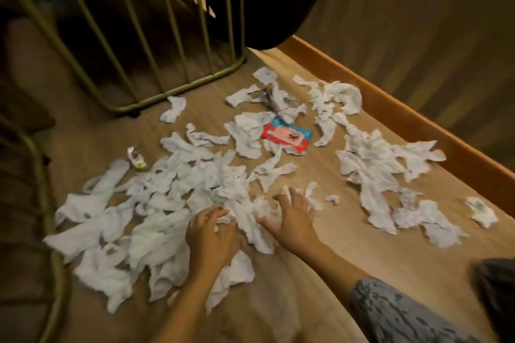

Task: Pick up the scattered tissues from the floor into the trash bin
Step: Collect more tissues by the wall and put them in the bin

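Wooden floor (348, 245): both hands bracket one tissue clump (248, 217), left hand (211, 234) curled pinching it, right hand (292, 220) spread alongside.

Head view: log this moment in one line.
stage: gathering | left hand and right hand: on tissues | floor: still littered | bin: unseen

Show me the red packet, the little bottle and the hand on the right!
red packet (287, 135), head view, middle of its face.
little bottle (136, 158), head view, its body.
right hand (289, 220), head view, back of hand.
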Demonstrator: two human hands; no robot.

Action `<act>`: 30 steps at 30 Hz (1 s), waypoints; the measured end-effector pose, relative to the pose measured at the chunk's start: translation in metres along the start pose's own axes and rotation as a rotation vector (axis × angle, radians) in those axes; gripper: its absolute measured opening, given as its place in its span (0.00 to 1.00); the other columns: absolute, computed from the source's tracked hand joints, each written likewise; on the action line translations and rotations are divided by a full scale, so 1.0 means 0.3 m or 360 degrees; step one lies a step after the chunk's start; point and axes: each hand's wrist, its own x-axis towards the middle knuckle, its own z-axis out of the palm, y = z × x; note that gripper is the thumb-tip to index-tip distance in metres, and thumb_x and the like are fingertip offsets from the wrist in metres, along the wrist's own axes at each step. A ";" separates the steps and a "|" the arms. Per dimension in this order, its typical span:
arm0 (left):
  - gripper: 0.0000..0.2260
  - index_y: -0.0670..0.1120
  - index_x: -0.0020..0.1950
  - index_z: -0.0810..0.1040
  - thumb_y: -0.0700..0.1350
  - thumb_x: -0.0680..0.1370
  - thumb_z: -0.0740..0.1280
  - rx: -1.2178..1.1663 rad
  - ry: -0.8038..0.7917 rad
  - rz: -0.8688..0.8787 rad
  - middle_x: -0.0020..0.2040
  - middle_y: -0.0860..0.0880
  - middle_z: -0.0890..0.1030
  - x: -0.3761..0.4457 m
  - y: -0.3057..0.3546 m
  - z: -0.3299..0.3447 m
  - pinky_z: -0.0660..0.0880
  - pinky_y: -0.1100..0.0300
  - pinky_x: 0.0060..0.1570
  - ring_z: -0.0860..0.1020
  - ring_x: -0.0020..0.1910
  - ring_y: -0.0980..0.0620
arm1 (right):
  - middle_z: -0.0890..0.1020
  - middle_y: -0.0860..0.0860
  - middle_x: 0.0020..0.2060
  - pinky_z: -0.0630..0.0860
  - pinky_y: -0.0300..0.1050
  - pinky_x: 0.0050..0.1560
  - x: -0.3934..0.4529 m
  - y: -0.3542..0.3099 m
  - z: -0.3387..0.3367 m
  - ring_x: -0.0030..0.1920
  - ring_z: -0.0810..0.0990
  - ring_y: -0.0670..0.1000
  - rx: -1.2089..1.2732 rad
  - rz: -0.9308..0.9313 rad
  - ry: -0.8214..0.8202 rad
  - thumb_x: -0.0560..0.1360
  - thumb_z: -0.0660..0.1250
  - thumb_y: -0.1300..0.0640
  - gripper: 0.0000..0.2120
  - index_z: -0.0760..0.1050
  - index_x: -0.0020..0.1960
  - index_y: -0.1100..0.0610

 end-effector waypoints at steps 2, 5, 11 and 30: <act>0.18 0.51 0.52 0.82 0.61 0.69 0.70 0.0210 0.0084 -0.0117 0.66 0.43 0.74 -0.070 -0.111 -0.012 0.64 0.45 0.66 0.70 0.67 0.40 | 0.45 0.54 0.79 0.39 0.71 0.71 0.002 -0.005 0.067 0.77 0.39 0.59 -0.0049 -0.0031 0.0002 0.69 0.61 0.27 0.40 0.59 0.74 0.46; 0.27 0.53 0.53 0.81 0.67 0.61 0.72 0.0259 0.0227 -0.0254 0.76 0.39 0.57 -0.199 -0.231 -0.031 0.54 0.42 0.70 0.53 0.76 0.38 | 0.41 0.54 0.78 0.39 0.75 0.69 0.003 0.006 0.165 0.76 0.34 0.60 -0.0141 -0.0078 -0.0067 0.63 0.54 0.19 0.47 0.58 0.74 0.45; 0.29 0.52 0.56 0.78 0.69 0.63 0.70 0.0197 0.0136 -0.0312 0.77 0.44 0.56 -0.380 -0.309 -0.028 0.47 0.61 0.72 0.53 0.76 0.46 | 0.65 0.57 0.74 0.56 0.59 0.73 -0.094 0.016 0.327 0.76 0.56 0.61 0.0146 -0.0317 0.0118 0.74 0.63 0.38 0.20 0.79 0.53 0.53; 0.13 0.51 0.39 0.73 0.40 0.63 0.74 0.0130 0.0229 -0.0128 0.75 0.48 0.62 -0.274 -0.216 0.031 0.58 0.42 0.71 0.55 0.76 0.46 | 0.53 0.53 0.78 0.52 0.72 0.69 0.033 0.079 0.210 0.77 0.46 0.58 0.0016 -0.0119 0.0213 0.67 0.69 0.67 0.37 0.66 0.72 0.43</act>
